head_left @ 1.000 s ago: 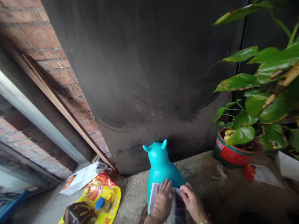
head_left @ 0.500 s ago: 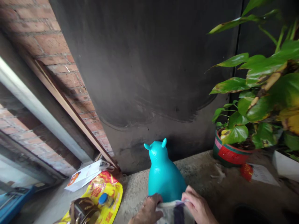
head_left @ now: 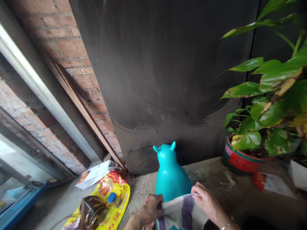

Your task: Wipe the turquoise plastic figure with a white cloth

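A striped cloth (head_left: 182, 214), pale with purple bands, is draped over the lower back of a turquoise animal-shaped toy (head_left: 170, 174) that stands upright on a rough concrete ledge (head_left: 211, 174). The toy's head and two small ears rise clear above the cloth, facing a dark, smudged wall panel (head_left: 163, 70) just behind the ledge. The left hand (head_left: 150, 210) is closed on the cloth's upper left edge, fingers curled around the fabric against the toy's side. The right hand (head_left: 208, 203) pinches the cloth's upper right edge between thumb and fingers, at the toy's other flank; a thin bracelet (head_left: 225, 226) shows at that wrist.

Left of the toy, lower down, lies a yellow printed bag (head_left: 115, 198) with a blue-capped item (head_left: 111, 198) and a brown glossy object (head_left: 92, 209) on it. A white paper bag (head_left: 94, 174) lies just beyond the yellow one, near the foot of a brick wall (head_left: 72, 44). Right of the toy, on the same ledge, stands a red and green pot (head_left: 240, 159) holding a leafy plant (head_left: 271, 102), with a red and white paper (head_left: 266, 183) lying beside it.
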{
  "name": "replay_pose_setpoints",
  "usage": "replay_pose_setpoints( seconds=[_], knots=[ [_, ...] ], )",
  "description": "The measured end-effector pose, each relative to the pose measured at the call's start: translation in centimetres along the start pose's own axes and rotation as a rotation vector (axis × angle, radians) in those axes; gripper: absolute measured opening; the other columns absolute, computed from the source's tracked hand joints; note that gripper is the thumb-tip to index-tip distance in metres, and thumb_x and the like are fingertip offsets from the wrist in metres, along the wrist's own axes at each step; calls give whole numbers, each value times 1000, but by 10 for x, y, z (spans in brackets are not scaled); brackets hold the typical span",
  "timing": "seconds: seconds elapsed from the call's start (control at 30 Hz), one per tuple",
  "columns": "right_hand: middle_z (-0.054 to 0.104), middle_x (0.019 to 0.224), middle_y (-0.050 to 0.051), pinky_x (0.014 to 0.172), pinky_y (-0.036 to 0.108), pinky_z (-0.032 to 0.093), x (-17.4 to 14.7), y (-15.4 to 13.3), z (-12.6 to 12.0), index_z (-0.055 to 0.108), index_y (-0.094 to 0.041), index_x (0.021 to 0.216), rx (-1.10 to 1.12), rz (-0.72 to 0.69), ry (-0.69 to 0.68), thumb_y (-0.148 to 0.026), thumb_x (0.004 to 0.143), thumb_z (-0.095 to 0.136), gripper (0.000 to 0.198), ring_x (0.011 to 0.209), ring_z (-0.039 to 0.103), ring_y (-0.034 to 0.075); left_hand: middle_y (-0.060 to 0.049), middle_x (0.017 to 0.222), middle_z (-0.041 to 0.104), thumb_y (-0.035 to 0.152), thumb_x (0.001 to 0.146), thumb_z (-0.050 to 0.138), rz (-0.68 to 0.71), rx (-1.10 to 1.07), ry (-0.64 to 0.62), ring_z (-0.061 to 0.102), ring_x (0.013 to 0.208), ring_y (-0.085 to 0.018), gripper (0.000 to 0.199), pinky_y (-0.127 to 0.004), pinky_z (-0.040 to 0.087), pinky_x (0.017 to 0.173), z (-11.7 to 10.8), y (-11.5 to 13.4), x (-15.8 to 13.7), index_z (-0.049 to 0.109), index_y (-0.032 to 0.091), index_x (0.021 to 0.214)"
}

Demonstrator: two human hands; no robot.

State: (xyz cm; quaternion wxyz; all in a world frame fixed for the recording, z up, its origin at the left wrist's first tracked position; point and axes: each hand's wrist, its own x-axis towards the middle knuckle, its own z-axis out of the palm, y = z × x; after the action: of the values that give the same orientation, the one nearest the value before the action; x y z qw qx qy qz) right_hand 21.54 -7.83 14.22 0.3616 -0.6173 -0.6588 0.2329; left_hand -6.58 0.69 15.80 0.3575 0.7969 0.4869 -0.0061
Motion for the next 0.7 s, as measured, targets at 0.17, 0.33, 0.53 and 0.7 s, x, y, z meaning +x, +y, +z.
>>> replay_pose_setpoints(
  seconds=[0.17,0.33,0.53,0.7],
  knots=[
    [56,80,-3,71,24,42,11,-4,-10,51,-25,74,-86,-39,14,-16,84,42,17,74,57,11,9,67,48,28,61,63,-14,-100,-22,45,68,-10,22,-26,29,60,-12,-3,-3,60,24,83],
    [55,79,-3,69,26,40,41,-18,-18,52,-24,74,-157,-73,56,-15,83,42,16,73,56,12,7,73,47,51,79,53,79,-237,58,46,73,-11,29,-25,35,65,-43,10,-7,51,22,81],
    [53,91,-2,75,27,38,85,-55,-54,53,-25,85,-185,-182,113,-22,92,38,17,79,54,12,8,73,41,64,88,32,140,-201,273,43,75,-11,41,-26,37,70,-98,37,1,41,25,79],
    [54,88,-1,71,26,39,68,-51,-58,54,-26,84,-209,-185,107,-26,94,38,19,73,54,11,5,81,52,54,87,40,170,-43,248,48,81,-13,31,-28,37,77,-85,35,-2,48,25,79]
  ],
)
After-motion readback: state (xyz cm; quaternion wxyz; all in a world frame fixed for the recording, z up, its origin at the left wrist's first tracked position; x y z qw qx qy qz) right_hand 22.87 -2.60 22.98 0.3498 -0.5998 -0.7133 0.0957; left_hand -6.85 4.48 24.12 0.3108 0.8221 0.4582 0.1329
